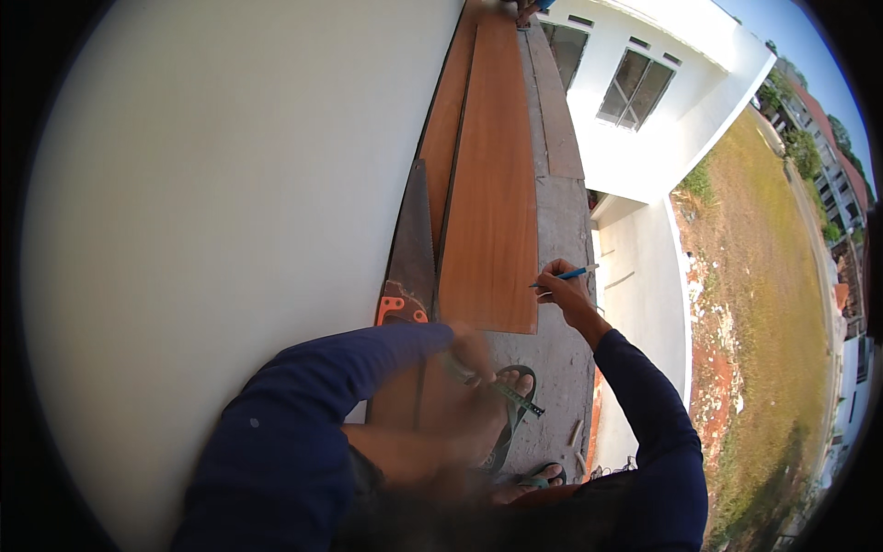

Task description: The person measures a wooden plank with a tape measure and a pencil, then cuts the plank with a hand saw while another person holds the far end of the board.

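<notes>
My right hand (563,282) is closed round a blue pen (577,272), its tip at the right edge of a long reddish-brown wooden board (492,202), near the board's close end. Below that end is my left hand (472,354), blurred, its fingers closed on a tape measure (520,397) with a short length of green blade sticking out to the right. The blade passes over my sandalled foot (517,379). Between the wall and the board lies a handsaw (416,230) with an orange-and-black handle, resting on another brown board (451,138).
A plain white wall (230,184) rises close on the left. At the far end of the boards is part of another person (529,9). The concrete ledge (561,221) drops off on the right beside a low white wall (644,267), with grass beyond.
</notes>
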The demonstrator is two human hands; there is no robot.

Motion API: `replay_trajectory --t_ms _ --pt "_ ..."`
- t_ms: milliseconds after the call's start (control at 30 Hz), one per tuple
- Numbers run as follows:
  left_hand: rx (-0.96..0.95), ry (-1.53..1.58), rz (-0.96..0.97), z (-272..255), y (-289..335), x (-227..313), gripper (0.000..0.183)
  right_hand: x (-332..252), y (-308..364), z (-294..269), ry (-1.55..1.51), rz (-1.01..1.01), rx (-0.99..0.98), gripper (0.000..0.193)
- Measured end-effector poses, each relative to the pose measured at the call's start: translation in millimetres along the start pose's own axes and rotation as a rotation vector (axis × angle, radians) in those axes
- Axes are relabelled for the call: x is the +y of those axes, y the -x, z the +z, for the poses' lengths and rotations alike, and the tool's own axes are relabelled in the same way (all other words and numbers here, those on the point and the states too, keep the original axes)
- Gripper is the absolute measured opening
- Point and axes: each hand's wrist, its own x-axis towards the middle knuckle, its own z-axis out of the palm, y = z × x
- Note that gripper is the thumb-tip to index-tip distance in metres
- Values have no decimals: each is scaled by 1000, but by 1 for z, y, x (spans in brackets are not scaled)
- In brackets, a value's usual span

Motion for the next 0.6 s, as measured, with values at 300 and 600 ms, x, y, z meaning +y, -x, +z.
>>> replay_trajectory --t_ms 300,600 --pt "366 65 -39 10 -24 0 65 -19 16 -67 208 -91 182 15" --pt "793 997 -37 19 -48 -16 74 -18 72 -23 756 -18 -173 64"
